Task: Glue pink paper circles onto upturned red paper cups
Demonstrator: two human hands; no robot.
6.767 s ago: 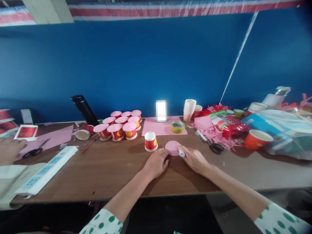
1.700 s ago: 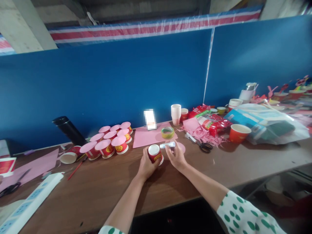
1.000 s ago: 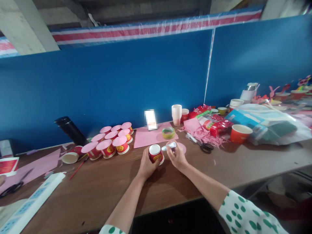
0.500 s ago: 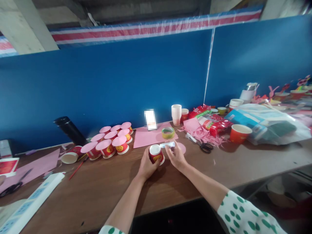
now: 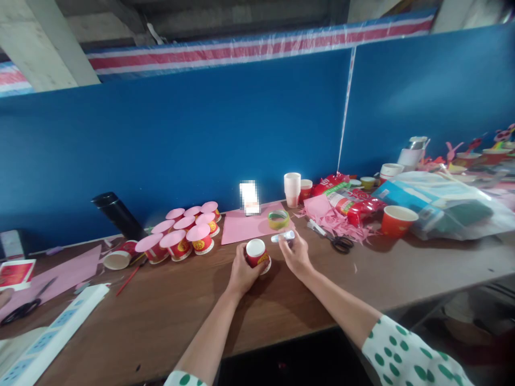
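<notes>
My left hand is wrapped round a small red paper cup that stands upside down on the brown table, white base up. My right hand pinches a white glue stick, held level just right of the cup and above the table. The pink paper circle seen earlier is hidden behind that hand. A group of several red cups topped with pink circles stands to the left.
A pink sheet and a green tape roll lie behind the cup. Scissors, pink scraps, red packets, an orange cup and a plastic bag fill the right. A black flask, power strip lie left.
My right hand has drawn the glue stick a little to the right, away from the cup's base. My left hand keeps its hold on the cup.
</notes>
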